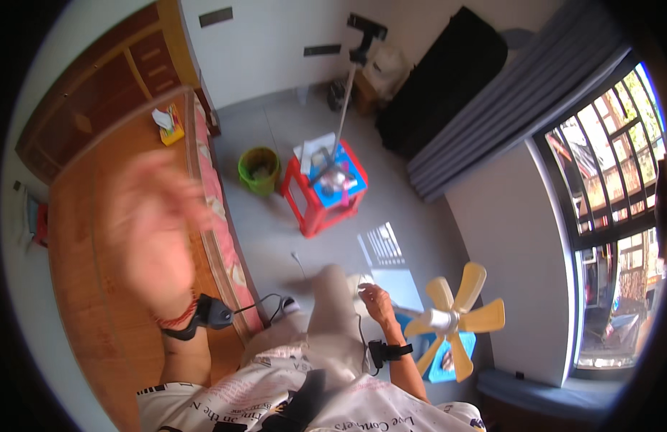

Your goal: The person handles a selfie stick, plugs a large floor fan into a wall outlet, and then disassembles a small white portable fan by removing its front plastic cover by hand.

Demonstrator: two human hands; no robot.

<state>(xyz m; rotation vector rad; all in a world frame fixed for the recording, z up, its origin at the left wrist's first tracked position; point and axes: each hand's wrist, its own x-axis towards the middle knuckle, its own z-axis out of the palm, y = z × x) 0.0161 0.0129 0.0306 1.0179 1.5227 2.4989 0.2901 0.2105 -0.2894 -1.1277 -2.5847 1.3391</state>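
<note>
My left hand (160, 223) is raised over the bed and blurred by motion. Its fingers look stretched out, with nothing visible in them. Beside my right knee, the fingers of my right hand (377, 302) are curled around the white rod of a small fan (441, 320), partly hidden behind the hand. The fan has several pale yellow blades around a white hub and points away to the right. Below its blades is a blue stool top (443, 366) with a small item on it. Both wrists wear black strapped devices with cables.
A bed (88, 216) with a tissue box (171, 129) lies along the left. Ahead stand a green bin (259, 171) and a red stool (308, 216) with papers and clear-wrapped items. Behind it rise a pole stand (346, 101) and a black case (449, 79). A barred window (614, 180) is at right.
</note>
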